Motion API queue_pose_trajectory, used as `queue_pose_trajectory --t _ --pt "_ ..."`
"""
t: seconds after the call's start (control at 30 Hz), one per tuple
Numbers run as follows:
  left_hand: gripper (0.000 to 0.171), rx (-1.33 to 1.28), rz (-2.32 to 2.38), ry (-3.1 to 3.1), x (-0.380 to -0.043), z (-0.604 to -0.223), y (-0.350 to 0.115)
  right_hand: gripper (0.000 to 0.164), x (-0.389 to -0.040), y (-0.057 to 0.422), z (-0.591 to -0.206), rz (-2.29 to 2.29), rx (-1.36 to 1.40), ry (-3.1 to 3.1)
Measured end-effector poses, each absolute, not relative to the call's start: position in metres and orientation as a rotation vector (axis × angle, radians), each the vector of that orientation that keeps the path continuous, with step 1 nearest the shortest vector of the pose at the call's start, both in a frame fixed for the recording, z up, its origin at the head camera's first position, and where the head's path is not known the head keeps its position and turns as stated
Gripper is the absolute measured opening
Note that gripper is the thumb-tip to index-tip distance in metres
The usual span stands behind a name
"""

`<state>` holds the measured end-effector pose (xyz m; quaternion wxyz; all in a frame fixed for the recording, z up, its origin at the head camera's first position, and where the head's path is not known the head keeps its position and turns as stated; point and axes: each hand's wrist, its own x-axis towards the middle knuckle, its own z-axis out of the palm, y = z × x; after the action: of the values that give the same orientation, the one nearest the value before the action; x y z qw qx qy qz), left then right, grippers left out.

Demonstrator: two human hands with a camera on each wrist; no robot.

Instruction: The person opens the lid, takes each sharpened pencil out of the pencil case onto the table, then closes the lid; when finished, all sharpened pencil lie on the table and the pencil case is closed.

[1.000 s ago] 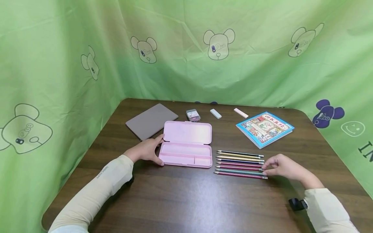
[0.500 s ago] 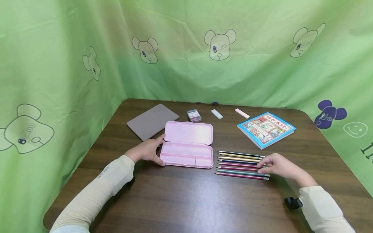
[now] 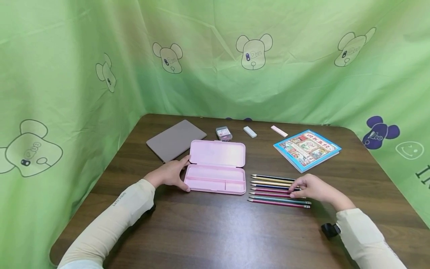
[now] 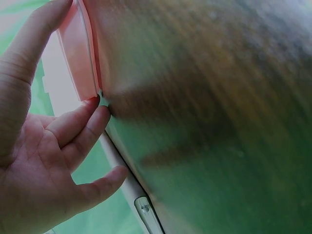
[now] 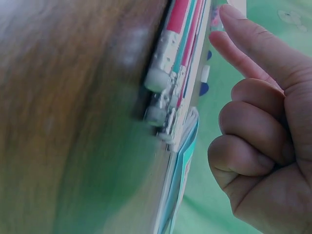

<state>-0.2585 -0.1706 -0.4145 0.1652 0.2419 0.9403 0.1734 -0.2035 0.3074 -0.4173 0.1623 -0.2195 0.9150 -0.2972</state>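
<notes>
A pink pencil case [image 3: 215,172] lies with its lid raised back and its compartments bare. My left hand [image 3: 168,173] holds its left end; in the left wrist view the thumb and a finger touch opposite ends of the case's side [image 4: 80,48]. To its right, several pencils [image 3: 277,203] lie side by side, eraser ends to the right. My right hand [image 3: 314,189] is over the middle pencils and hides some eraser ends. In the right wrist view its thumb and index finger are extended and apart, with nothing between them; the other fingers [image 5: 253,124] are curled in.
Behind the case lie a flat grey rectangular item [image 3: 176,140], a small clear box with a label [image 3: 223,133], a white eraser-like block [image 3: 250,131] and a slim pink strip [image 3: 279,130]. A blue-edged book [image 3: 307,150] lies at the right. Green cloth [image 3: 208,89] hangs behind the table.
My right hand has moved left along the pencils, away from their eraser ends. The left hand stays at the pencil case.
</notes>
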Motion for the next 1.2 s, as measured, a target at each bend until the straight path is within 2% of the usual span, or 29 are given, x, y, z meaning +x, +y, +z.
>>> queue_pose_trajectory --t 1.2 --pt "0.12 0.691 0.515 2.668 -0.258 -0.413 -0.172 0.016 -0.248 0.254 -0.417 -0.785 -0.764 2.594"
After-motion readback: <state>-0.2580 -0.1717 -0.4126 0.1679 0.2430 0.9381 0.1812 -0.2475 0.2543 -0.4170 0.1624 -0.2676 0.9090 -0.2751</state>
